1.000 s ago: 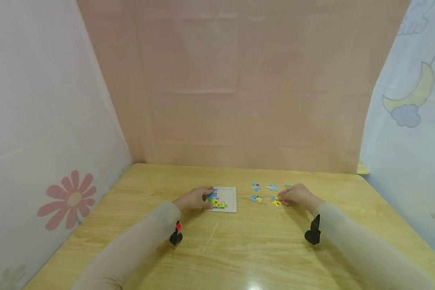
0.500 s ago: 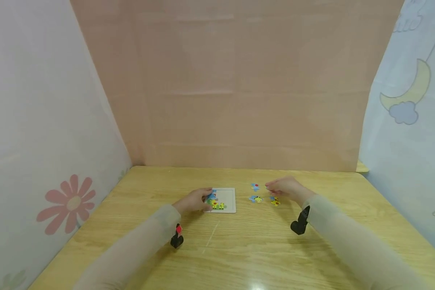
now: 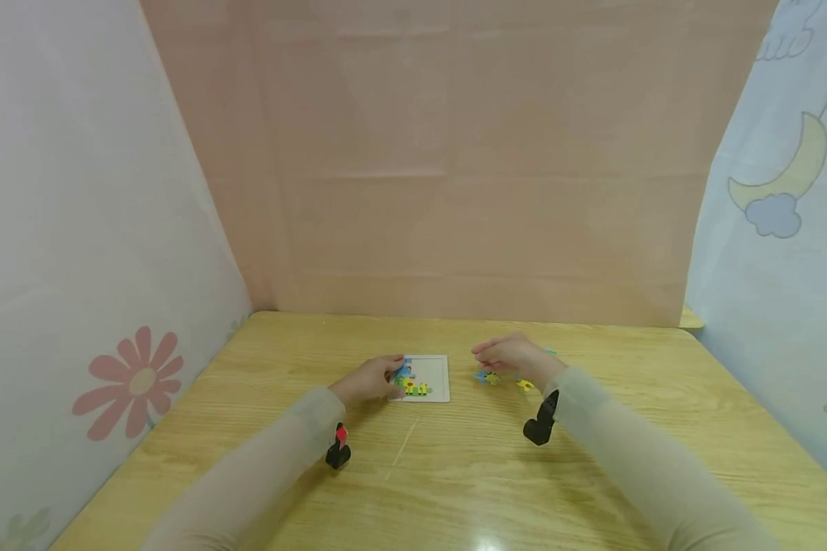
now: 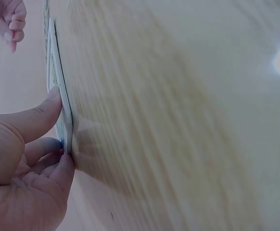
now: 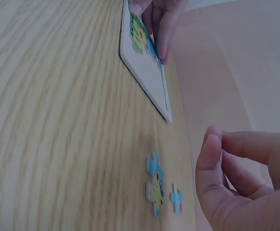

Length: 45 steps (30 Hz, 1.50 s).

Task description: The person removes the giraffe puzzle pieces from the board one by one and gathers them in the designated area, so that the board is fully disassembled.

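My left hand [image 3: 368,380] grips the left side of a white-framed puzzle tray [image 3: 439,376], thumb on its near edge and fingers at the far side, as the left wrist view shows. Colourful joined pieces [image 5: 139,34] fill the tray's left and near parts; the rest is bare white. To the right, my right hand [image 3: 513,356] hovers over loose puzzle pieces, thumb and index fingertips [image 5: 213,132] pressed together. I cannot tell whether a piece is between them. Below it lie a blue-and-yellow piece [image 5: 155,187] and a blue piece with a red spot [image 5: 177,199].
A yellow piece [image 3: 525,385] lies under the right wrist, and a green one [image 3: 550,350] shows behind it. The wooden table [image 3: 455,474] ends at a brown cloth backdrop [image 3: 455,191]. Patterned cloth walls stand on the left [image 3: 96,229] and right [image 3: 751,291].
My right hand has moved left, from the right-hand loose pieces past the middle of the back row toward the tray. My left hand stays on the tray.
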Motion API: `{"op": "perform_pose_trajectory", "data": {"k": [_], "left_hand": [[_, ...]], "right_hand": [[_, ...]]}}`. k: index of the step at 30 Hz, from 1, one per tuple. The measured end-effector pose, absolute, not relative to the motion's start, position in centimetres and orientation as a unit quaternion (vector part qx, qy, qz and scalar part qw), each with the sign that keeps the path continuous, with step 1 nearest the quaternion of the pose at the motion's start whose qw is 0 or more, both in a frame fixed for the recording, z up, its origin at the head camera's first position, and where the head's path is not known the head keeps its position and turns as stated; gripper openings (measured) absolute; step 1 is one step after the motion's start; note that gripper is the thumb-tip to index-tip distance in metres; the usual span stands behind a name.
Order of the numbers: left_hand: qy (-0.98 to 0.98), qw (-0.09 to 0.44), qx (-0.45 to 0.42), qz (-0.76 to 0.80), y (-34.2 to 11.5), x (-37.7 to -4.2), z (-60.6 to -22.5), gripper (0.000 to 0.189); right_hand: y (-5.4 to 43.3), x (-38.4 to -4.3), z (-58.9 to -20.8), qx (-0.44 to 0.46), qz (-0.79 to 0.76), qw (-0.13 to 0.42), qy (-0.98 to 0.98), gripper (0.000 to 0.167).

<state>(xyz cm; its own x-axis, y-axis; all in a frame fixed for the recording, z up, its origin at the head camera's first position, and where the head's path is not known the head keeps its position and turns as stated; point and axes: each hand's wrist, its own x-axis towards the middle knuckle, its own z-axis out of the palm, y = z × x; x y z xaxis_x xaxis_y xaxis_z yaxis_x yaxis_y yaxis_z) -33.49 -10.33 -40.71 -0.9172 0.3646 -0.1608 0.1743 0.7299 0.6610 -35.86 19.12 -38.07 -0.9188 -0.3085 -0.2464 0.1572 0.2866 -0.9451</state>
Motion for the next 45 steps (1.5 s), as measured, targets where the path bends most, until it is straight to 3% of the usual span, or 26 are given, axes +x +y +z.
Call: {"op": "perform_pose_trajectory", "data": {"k": [16,30,36,45], "left_hand": [[0.921,0.144,0.131,0.337,-10.2,-33.4,-40.6,0.070],[0.923,0.155,0.137,0.325,-9.7,-33.3,-39.8,0.071],[0.920,0.152,0.149,0.328,-9.5,-33.7,-39.8,0.071],[0.914,0.158,0.149,0.342,-9.7,-33.5,-39.8,0.071]], "right_hand": [[13.4,-35.8,-39.7,-0.065,-0.606,0.218,0.762,0.036],[11.1,-34.4,-39.9,-0.131,-0.442,0.182,0.869,0.024],[10.5,-33.8,-39.5,-0.127,-0.425,0.170,0.880,0.010],[9.8,-34.0,-40.0,-0.117,-0.405,0.146,0.895,0.006]]}}
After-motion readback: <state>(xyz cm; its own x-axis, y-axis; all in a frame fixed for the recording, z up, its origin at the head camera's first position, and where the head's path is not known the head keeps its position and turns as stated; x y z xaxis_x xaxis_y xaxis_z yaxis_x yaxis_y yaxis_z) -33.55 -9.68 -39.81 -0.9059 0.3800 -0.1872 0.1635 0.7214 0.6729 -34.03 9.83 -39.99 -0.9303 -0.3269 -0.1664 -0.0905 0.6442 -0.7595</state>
